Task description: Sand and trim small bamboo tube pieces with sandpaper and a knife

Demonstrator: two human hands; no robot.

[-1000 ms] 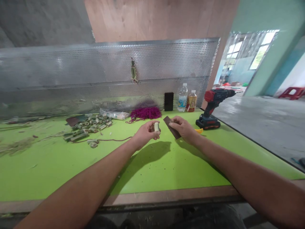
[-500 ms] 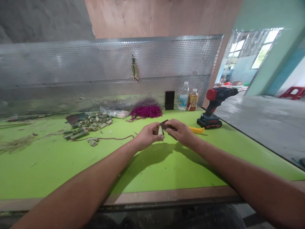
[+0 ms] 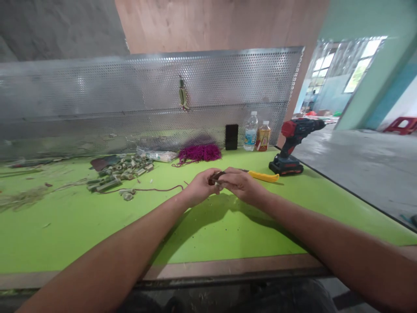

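Observation:
My left hand (image 3: 200, 187) is closed around a short piece of bamboo (image 3: 217, 184), mostly hidden by the fingers; only a pale bit of it shows. My right hand (image 3: 243, 184) pinches a dark brown strip that looks like sandpaper (image 3: 217, 175), which lies against the bamboo. Both hands meet just above the green tabletop. Behind the right hand lies a tool with a yellow handle (image 3: 263, 176), its front part hidden by the fingers.
A pile of cut bamboo pieces (image 3: 130, 167) lies left, beside a dark brown sheet (image 3: 103, 162) and a dark red cord (image 3: 156, 189). Magenta string (image 3: 199, 153), a black phone-like slab (image 3: 231, 137), two bottles (image 3: 250, 132) and a cordless drill (image 3: 288, 148) stand behind. A bamboo figure (image 3: 183, 95) hangs on perforated metal.
My right hand has moved left and turned over the bamboo, bringing the brown strip closer around it. The bamboo is now more covered, and more of the yellow-handled tool shows.

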